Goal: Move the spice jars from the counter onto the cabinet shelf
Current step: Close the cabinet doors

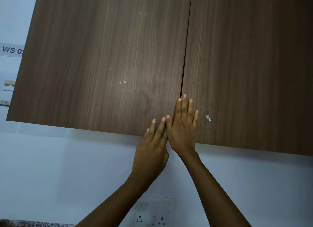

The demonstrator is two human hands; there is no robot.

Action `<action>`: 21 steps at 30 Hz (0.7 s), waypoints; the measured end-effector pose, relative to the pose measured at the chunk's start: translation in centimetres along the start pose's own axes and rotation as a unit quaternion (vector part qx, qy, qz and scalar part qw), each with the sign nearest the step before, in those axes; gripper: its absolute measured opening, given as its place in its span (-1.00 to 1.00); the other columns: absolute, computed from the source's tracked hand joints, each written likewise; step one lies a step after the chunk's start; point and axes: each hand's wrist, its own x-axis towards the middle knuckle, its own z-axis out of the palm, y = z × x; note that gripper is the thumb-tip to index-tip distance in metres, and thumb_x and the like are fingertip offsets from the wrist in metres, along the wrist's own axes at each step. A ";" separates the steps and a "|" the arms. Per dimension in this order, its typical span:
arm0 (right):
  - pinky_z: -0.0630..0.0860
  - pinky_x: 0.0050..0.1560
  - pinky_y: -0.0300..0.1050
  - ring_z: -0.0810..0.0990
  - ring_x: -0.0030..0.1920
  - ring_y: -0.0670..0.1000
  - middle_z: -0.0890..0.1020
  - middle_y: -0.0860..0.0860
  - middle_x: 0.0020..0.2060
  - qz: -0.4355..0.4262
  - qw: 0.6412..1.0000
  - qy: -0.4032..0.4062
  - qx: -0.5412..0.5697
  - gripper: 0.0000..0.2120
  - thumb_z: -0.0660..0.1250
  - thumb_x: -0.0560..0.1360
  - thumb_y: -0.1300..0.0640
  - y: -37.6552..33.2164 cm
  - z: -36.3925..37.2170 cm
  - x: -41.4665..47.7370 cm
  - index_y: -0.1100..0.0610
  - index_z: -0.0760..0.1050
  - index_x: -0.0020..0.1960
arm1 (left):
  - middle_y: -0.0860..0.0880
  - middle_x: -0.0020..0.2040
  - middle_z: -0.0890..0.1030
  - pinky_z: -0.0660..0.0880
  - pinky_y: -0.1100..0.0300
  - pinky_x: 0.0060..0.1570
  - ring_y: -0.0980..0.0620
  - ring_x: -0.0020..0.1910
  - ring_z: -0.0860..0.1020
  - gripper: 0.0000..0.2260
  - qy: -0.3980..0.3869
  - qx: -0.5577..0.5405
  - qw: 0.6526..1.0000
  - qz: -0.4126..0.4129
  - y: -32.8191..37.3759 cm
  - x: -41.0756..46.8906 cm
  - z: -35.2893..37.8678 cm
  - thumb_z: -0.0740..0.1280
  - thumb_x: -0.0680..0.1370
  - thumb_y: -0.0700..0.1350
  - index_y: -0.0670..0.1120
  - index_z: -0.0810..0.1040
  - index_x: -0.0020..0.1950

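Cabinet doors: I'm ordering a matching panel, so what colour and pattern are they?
Dark brown, vertical wood grain; cabinet doors show best in head view.

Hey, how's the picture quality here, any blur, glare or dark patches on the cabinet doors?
Head view: no glare on the cabinet doors; the right door darkens toward the frame edge; the wide lens slants the door edges; the wall socket at the bottom looks soft and washed out; the left hand and right hand are sharp.

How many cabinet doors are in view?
2: the left door, touched by the left hand, and the right door, under the right hand. Others may lie outside the frame.
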 end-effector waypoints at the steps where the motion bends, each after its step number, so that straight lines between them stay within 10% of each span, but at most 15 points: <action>1: -0.02 0.42 0.13 0.04 0.48 0.14 0.13 0.14 0.49 -0.001 1.000 -0.001 -0.006 -0.36 -0.29 0.58 -0.16 0.0 0.0 0.0 0.20 0.07 0.49 | -0.12 0.44 0.35 0.41 0.04 0.22 -0.16 0.41 0.31 -0.33 -0.004 0.001 1.000 0.000 -0.1 -0.1 0.1 0.49 0.36 -0.09 -0.17 0.36 0.42; 21: -0.34 0.42 -0.02 -0.35 0.48 0.01 -0.29 0.01 0.50 -0.081 0.962 -0.241 0.097 -0.33 0.03 0.60 -0.10 2.7 -5.4 -2.2 0.12 -0.27 0.51 | -0.13 0.46 0.31 0.21 0.01 0.35 -0.15 0.42 0.31 -0.49 -0.152 0.002 0.988 -0.030 0.4 0.1 -4.4 0.38 0.48 -0.14 -0.15 0.36 0.41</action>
